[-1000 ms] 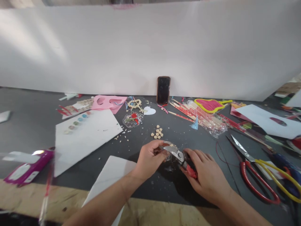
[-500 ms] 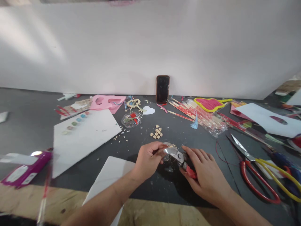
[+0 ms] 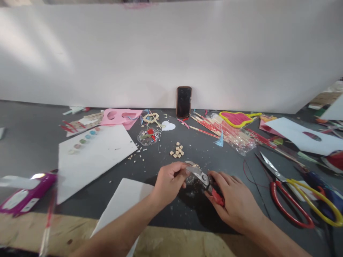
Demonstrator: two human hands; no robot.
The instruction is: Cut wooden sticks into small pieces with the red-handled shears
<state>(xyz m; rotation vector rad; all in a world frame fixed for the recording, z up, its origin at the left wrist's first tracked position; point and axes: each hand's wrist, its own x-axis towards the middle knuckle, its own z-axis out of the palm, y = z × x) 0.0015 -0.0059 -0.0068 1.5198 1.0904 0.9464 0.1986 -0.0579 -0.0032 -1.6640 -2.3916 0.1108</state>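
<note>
My right hand (image 3: 232, 194) is closed around the red handles of a pair of pruning shears (image 3: 204, 177), whose metal jaws point left. At the tip of those jaws, my left hand (image 3: 170, 182) is closed in a pinch, with thumb and forefinger together. What it pinches is too small or too hidden to make out. Just beyond the jaws lies a small heap of beige flower-shaped pieces (image 3: 177, 151) on the dark table (image 3: 150, 171). Tiny pale crumbs and clear bits are scattered beneath and around the shears.
Large scissors (image 3: 278, 175) with red and yellow handles lie at the right. White boards (image 3: 91, 157) and a purple glue gun (image 3: 29, 192) are at the left. A phone (image 3: 184, 102) leans on the back wall. Bagged red-patterned sticks (image 3: 227, 134) lie behind my right hand.
The shears have tilted slightly, and their jaws look a little more parted near my left fingers. Both hands stay in nearly the same place. The whole view has shifted slightly.
</note>
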